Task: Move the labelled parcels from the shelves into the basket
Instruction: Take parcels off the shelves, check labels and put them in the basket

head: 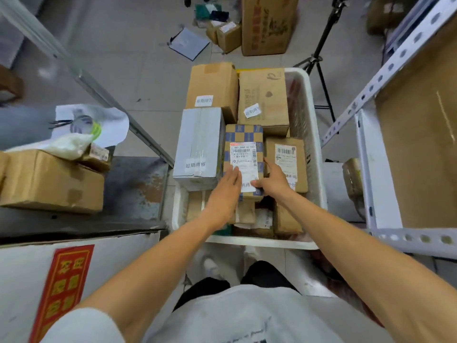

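Observation:
A white basket (pixel 308 100) on the floor in front of me holds several labelled parcels. On top in the middle lies a blue-checked cardboard parcel (pixel 243 134) with a white shipping label. My left hand (pixel 226 194) rests flat on its near left edge, fingers straight. My right hand (pixel 273 180) grips its near right corner, thumb on top and fingers along the side. Around it lie a white box (pixel 199 142), two brown boxes (pixel 214 82) at the far end, and a small brown labelled box (pixel 288 154) on the right.
A shelf on my left carries a brown carton (pixel 52 181), a small box and a white bag. A white metal shelf frame (pixel 378 169) stands on the right. A black tripod (pixel 321 53), cartons (pixel 268 23) and papers lie beyond the basket.

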